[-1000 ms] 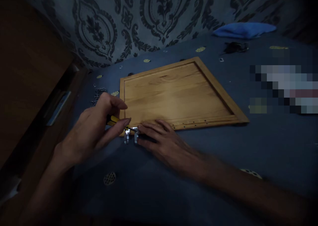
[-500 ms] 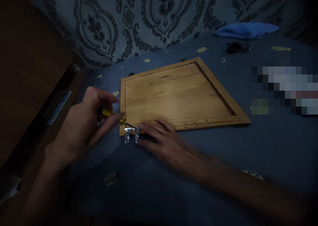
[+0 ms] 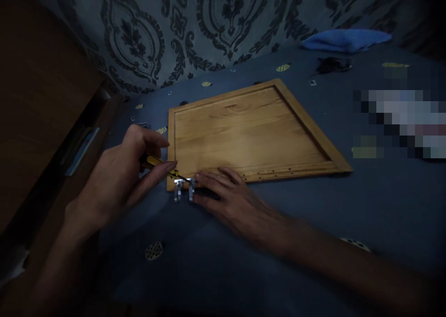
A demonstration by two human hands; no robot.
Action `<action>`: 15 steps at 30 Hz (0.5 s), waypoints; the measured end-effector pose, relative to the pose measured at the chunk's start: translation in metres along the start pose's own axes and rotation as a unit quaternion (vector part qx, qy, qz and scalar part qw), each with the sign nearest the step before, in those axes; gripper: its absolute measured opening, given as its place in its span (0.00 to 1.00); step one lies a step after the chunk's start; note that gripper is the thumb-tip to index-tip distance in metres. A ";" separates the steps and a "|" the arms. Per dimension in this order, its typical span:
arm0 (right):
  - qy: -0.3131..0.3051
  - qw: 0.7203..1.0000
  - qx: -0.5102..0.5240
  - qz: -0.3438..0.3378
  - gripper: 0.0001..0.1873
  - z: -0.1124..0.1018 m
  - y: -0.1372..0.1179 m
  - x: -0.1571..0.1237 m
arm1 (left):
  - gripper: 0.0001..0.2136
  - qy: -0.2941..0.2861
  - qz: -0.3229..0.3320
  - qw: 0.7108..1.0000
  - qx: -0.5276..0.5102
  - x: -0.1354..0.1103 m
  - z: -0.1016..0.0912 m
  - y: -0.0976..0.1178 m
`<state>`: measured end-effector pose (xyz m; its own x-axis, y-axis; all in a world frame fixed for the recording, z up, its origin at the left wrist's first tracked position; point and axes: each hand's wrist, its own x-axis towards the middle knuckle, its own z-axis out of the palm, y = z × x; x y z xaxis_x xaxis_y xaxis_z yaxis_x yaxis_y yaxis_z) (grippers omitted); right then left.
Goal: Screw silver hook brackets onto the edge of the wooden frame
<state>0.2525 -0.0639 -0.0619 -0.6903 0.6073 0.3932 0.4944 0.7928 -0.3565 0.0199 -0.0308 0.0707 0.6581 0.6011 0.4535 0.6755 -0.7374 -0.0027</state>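
Note:
My left hand (image 3: 121,177) is closed around a screwdriver (image 3: 153,160) with a yellow and black handle. The shaft slants down to the right, and its tip meets a small silver metal hinge (image 3: 191,194) at the near left corner of a framed wooden panel (image 3: 237,126). Flat on the panel's near edge lie the fingers of my right hand (image 3: 228,191), spread a little. Its index fingertip and thumb touch or nearly touch the hinge's right end. Whether a screw sits under the tip is too small to tell.
Small dark holes run along the panel's near edge. Behind it on the blue patterned cloth (image 3: 244,261) lie a dark object (image 3: 332,65) and a blue cloth (image 3: 346,39). A pixelated patch covers something at right. A wooden cabinet (image 3: 42,75) stands at left.
My left hand has shifted slightly right and down, and the screwdriver shaft is a little steeper. My right hand and the panel have hardly moved.

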 end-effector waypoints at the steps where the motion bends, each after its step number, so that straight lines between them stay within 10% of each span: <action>1: 0.000 1.000 -0.001 0.000 0.18 0.000 0.000 0.000 | 0.10 0.004 0.002 1.000 0.008 -0.001 -0.001 0.000; 15: 0.006 1.000 -0.004 0.001 0.18 0.004 0.002 -0.001 | 0.06 -0.014 -0.023 0.999 -0.042 0.001 0.001 0.002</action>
<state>0.2519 -0.0637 -0.0666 -0.6827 0.6091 0.4036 0.5000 0.7922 -0.3498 0.0221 -0.0317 0.0705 0.6369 0.6420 0.4268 0.6754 -0.7316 0.0928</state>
